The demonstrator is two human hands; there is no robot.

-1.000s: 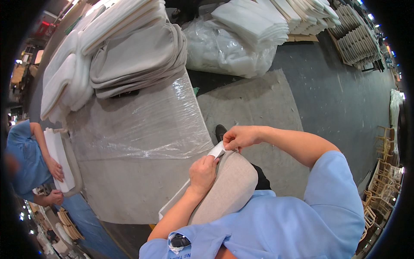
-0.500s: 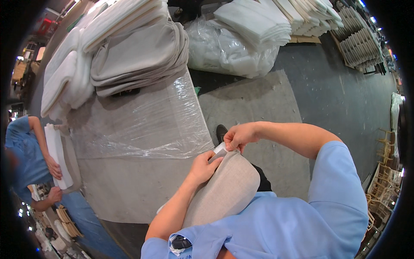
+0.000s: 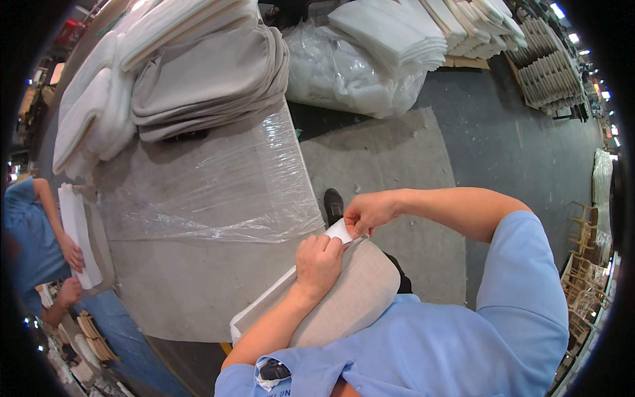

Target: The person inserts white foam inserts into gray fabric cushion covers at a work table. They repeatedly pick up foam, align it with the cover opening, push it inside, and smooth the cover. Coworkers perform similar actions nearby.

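Note:
A beige-grey fabric cushion cover (image 3: 357,291) rests against my front, with white foam (image 3: 339,231) showing along its open edge. My left hand (image 3: 319,264) is closed over that edge, its fingers curled on the fabric and foam. At the far corner my right hand (image 3: 366,213) pinches the edge of the cover close to the foam. The fingertips hide exactly what lies between them. The foam's long white side also runs out beneath my left forearm toward the table.
A table (image 3: 198,284) partly under clear plastic film stands at left. It bears stacked grey covers (image 3: 211,79) and white padding (image 3: 86,126). A bagged white bundle (image 3: 350,73) lies beyond. At far left a co-worker's hands (image 3: 71,255) hold another foam piece (image 3: 78,231). Chair frames (image 3: 582,264) stand right.
My left hand has turned over, its fingers now curled on top of the edge. More of the white foam shows at the corner and under my left forearm. My right hand keeps its pinch.

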